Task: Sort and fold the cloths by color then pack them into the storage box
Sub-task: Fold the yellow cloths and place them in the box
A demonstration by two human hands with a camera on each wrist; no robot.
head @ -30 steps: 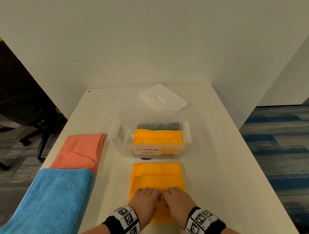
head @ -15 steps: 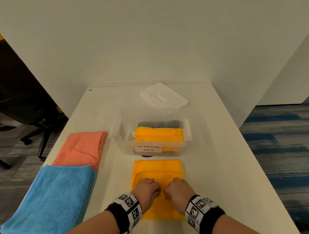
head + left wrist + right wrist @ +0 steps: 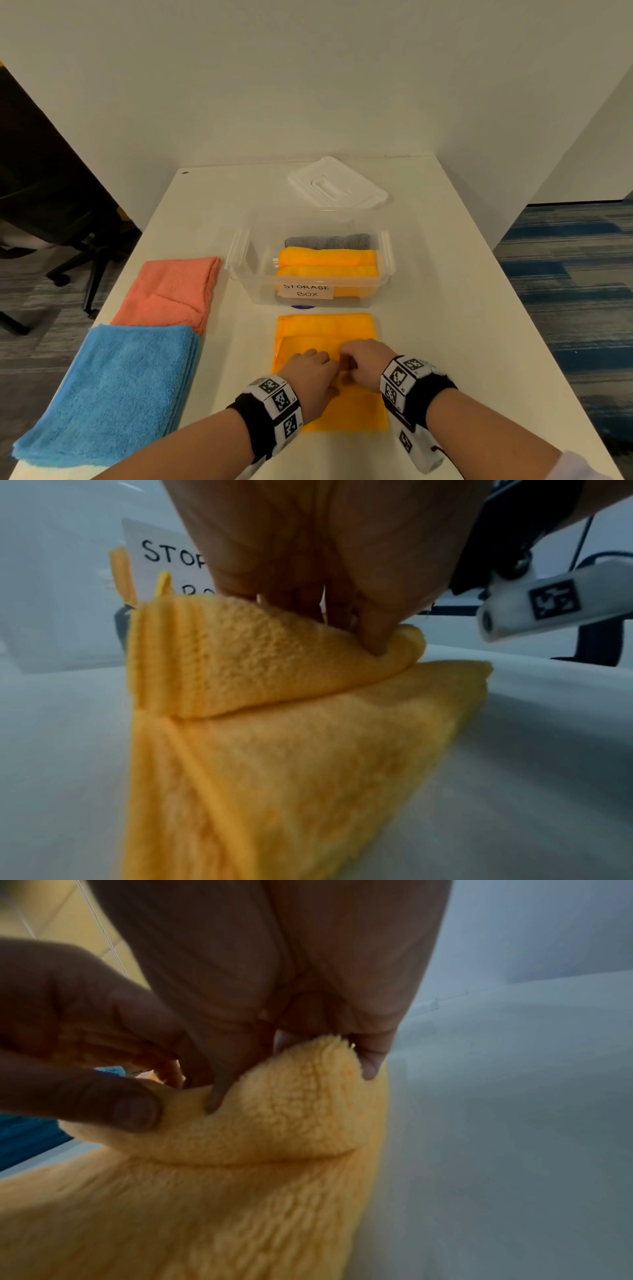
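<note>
In front of the storage box [image 3: 310,274], orange cloth [image 3: 325,329] fold pinched by left hand [image 3: 308,373] and right hand [image 3: 366,363] fingers [image 3: 219,1091].

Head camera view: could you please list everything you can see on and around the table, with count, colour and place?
Clear plastic storage box: one, transparent, paper label, table centre.
Folded orange cloths in the box: two, orange, front of the box.
Folded grey cloth: one, grey, in the box behind them.
White plastic lid: one, white, on the table behind the box.
Orange cloth on the table: one, orange, in front of the box, partly folded.
Salmon-pink cloth: one, left of the box.
Blue cloth: one stack, near left edge.
White table: one.
Office chair: one, black, far left.
Left hand: grips the orange cloth's fold.
Right hand: pinches the same fold.
</note>
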